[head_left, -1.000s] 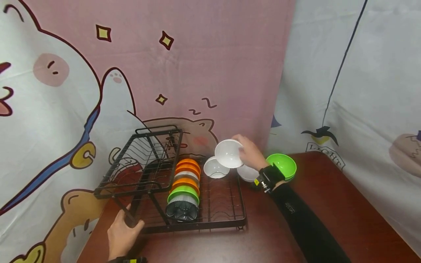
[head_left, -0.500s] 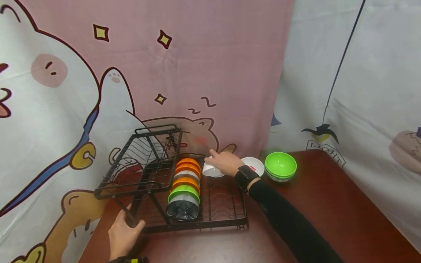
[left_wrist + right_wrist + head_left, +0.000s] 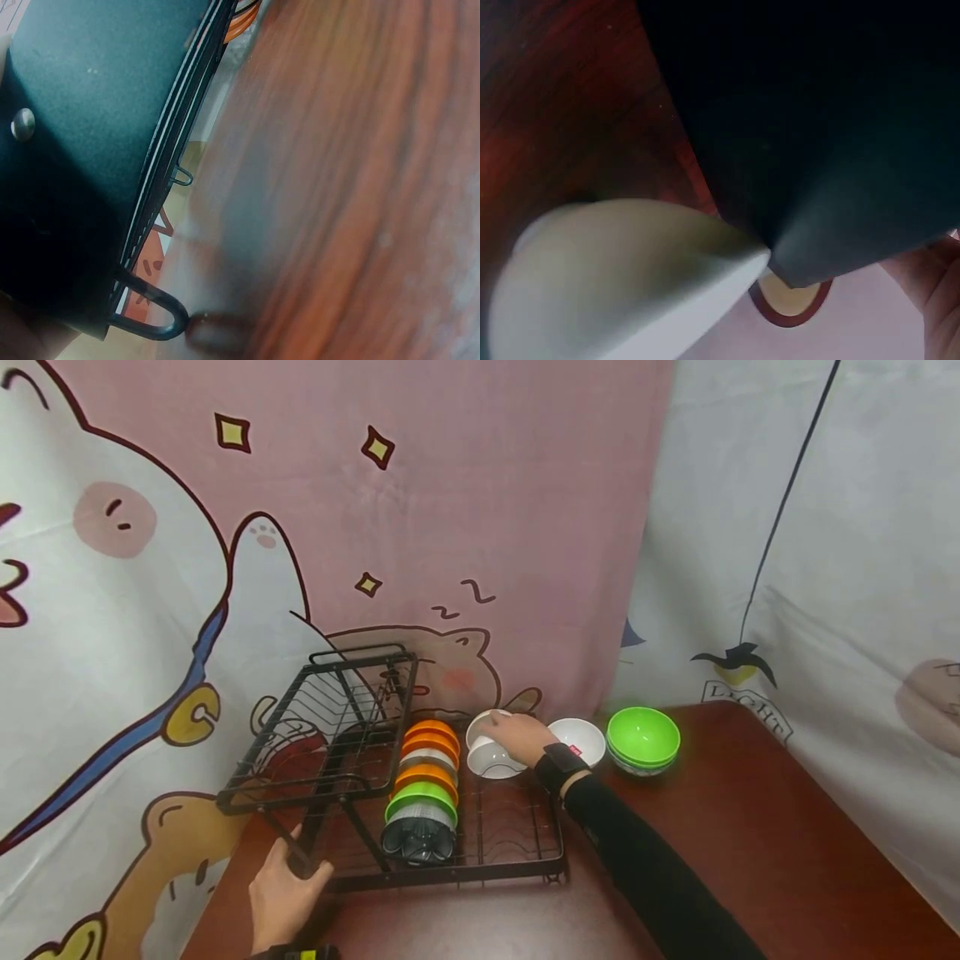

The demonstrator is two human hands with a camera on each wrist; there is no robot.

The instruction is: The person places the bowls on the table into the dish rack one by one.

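On the left, the left hand (image 3: pixel 283 897) has its fingers curled round a black leg at the front corner of the dish rack (image 3: pixel 480 864), which stands on the brown table (image 3: pixel 750 843). The rack has 2 levels: a raised wire shelf (image 3: pixel 322 727) on the left, tilted and bare, and a low wire floor to the right of it. In the left wrist view only a black strap, the rack's wire edge and the blurred table show; the fingers cannot be made out there.

Along the middle of the low floor a row of bowls (image 3: pixel 423 777) stands on edge, packed close together: orange ones at the back, a grey one between them, then orange, green and a dark one nearest the front.

Just right of that row, at the back of the rack floor, sit 2 white bowls (image 3: pixel 487 758), one tipped against the other. The right hand (image 3: pixel 517 737) lies on them, fingers bent over the upper rim, thumb side hidden; the black sleeve (image 3: pixel 645 868) runs back toward the near edge. The right wrist view shows a white bowl edge close under the dark strap.

Beside the wrist, on the table just outside the rack, is 1 more white bowl (image 3: pixel 581 739) with a small red mark, and right of it a stack of green bowls (image 3: pixel 643 737). Cartoon cloth (image 3: pixel 450 510) hangs behind.
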